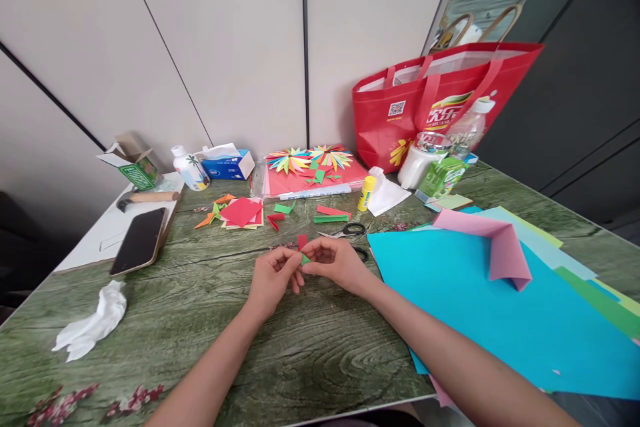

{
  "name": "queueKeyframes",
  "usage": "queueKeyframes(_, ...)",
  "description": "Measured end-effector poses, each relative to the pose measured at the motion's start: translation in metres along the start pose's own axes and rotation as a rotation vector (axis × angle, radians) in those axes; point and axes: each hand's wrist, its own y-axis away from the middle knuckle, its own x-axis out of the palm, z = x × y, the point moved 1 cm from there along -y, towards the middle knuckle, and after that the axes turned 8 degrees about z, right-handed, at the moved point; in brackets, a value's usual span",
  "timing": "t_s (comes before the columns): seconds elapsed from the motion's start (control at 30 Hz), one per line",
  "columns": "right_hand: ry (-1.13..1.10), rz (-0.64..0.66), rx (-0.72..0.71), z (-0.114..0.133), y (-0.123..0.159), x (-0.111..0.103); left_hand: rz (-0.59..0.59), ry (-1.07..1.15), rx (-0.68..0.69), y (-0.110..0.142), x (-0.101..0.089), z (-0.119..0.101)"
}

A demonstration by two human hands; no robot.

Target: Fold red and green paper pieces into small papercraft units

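Observation:
Between the fingertips of both hands is a small piece of green paper (305, 259), held above the middle of the table. My left hand (274, 273) pinches it from the left, and my right hand (340, 263) from the right. Just behind the fingers lies a small red paper piece (302, 241). A pair of scissors (345, 231) rests beyond my right hand, one black handle loop partly hidden by it. Farther back are red and green paper strips (333, 215), a curled red scrap (275, 221) and a green scrap (285, 207).
Large blue paper (450, 287) with folded pink paper (493, 233) covers the right side. A yellow glue stick (367, 193), red bag (390, 120) and paper pinwheel shapes (310, 159) stand or lie behind. At left are a phone (140, 240), hammer (150, 197) and crumpled tissue (93, 320).

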Motion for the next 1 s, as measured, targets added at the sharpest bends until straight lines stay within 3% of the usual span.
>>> queueKeyframes(0.07, 0.009, -0.011, 0.002, 0.001, 0.000, 0.000, -0.055, 0.037, -0.005, -0.001, -0.003, 0.000)
queueKeyframes(0.17, 0.088, -0.131, -0.004, -0.001, -0.002, -0.004, -0.154, 0.142, -0.014, -0.004, -0.008, 0.001)
queueKeyframes(0.3, 0.344, -0.239, -0.122, -0.006, -0.002, -0.011, -0.294, 0.303, -0.043, -0.007, -0.013, 0.001)
queueKeyframes(0.47, 0.706, -0.057, -0.323, -0.009, 0.002, -0.005, -0.359, 0.374, -0.039, -0.008, -0.015, 0.001)
queueKeyframes(0.57, 0.822, 0.094, -0.372, -0.009, 0.005, 0.000, -0.360, 0.406, -0.043, -0.008, -0.014, 0.003)
queueKeyframes(0.67, 0.858, 0.184, -0.379, -0.010, 0.005, 0.002, -0.337, 0.430, -0.055, -0.008, -0.014, 0.006)
queueKeyframes(0.8, 0.818, 0.202, -0.387, -0.012, 0.004, 0.002, -0.321, 0.429, -0.065, -0.008, -0.014, 0.009)
queueKeyframes(1.0, 0.556, 0.040, -0.368, -0.004, 0.002, 0.001, -0.357, 0.407, -0.075, -0.009, -0.017, 0.012)
